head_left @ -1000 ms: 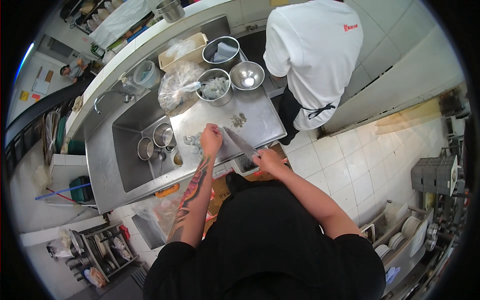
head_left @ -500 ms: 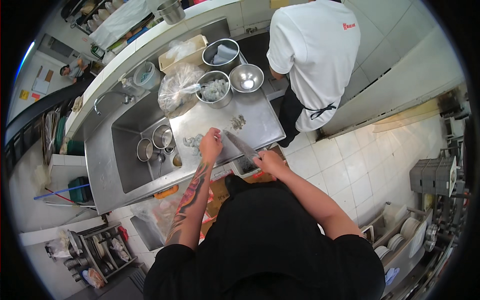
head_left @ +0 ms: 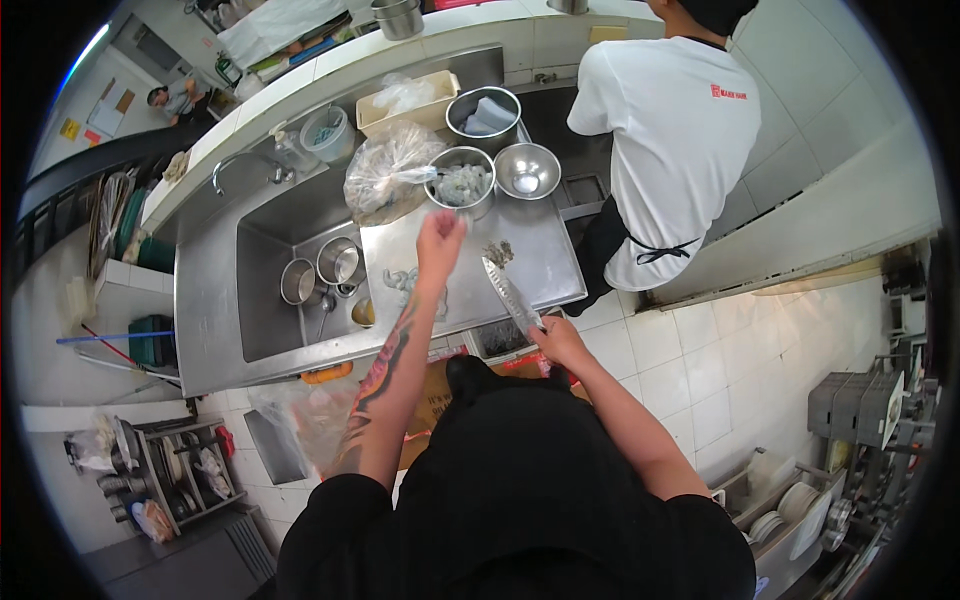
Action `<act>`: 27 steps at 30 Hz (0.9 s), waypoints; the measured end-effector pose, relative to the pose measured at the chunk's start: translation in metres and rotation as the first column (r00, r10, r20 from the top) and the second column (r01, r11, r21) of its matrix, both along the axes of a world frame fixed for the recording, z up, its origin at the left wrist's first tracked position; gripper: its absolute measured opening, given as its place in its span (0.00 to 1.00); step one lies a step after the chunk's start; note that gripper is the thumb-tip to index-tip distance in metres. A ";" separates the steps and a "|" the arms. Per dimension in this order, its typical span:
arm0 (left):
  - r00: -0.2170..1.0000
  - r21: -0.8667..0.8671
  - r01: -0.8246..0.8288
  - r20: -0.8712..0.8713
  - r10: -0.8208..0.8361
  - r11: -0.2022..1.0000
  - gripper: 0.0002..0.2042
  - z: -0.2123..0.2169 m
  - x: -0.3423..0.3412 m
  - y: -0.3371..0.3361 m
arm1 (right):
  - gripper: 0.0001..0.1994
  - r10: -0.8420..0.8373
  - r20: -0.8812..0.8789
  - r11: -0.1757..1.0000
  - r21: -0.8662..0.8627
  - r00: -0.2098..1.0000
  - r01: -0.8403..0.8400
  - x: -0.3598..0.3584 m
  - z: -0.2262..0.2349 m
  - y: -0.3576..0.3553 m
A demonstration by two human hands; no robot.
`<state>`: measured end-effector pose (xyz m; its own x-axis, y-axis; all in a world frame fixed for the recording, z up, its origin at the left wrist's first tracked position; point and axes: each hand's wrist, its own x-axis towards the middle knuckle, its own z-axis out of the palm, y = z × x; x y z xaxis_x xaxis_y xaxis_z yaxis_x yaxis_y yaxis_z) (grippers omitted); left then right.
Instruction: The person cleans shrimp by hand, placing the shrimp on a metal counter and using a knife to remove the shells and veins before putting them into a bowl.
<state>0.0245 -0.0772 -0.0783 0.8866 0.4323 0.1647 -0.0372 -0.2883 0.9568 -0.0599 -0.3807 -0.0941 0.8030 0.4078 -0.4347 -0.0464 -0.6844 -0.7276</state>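
My right hand (head_left: 562, 341) grips the handle of a large kitchen knife (head_left: 508, 294); its blade points away over the steel worktop (head_left: 545, 265), the tip beside a small heap of dark scraps (head_left: 498, 252). My left hand (head_left: 441, 240) is raised in front of a round steel pot (head_left: 484, 204), fingers drawn together; whatever they hold, if anything, is too small to make out. Greyish, wet peeled shrimp (head_left: 463, 186) fill that pot. A few more shrimp (head_left: 402, 281) lie on the worktop, partly behind my left forearm.
Left of the worktop, a sink (head_left: 262, 300) holds small steel pots (head_left: 341, 262). Behind stand a tied plastic bag (head_left: 392, 175), an empty steel bowl (head_left: 528, 171), a deep pot (head_left: 484, 135) and a cream tub (head_left: 420, 108). A co-worker in a white shirt (head_left: 665, 140) stands close on the right.
My left hand has moved away from me, from near the blade to the front of the shrimp pot. The knife has swung more upright, with its tip by the scraps.
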 end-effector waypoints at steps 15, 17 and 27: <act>0.857 0.602 -0.031 -0.395 0.331 0.798 0.16 -0.034 -0.101 0.139 | 0.20 -0.066 -0.101 0.995 0.074 0.993 0.074 -0.004 0.001 -0.005; 0.878 0.633 -0.046 -0.344 0.334 0.773 0.15 -0.036 -0.104 0.120 | 0.20 -0.018 -0.055 0.997 0.080 0.998 0.022 -0.002 0.004 -0.002; 0.947 0.787 0.131 -0.280 0.159 0.603 0.11 -0.032 -0.124 0.118 | 0.20 0.121 0.415 0.990 0.020 0.902 -0.142 0.004 -0.022 0.003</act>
<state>-0.0997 0.0404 -0.1098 0.9444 0.2734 0.1826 0.2086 -0.9275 0.3103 -0.0558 -0.3773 -0.1157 0.8436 0.5343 -0.0540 0.3526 -0.6269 -0.6948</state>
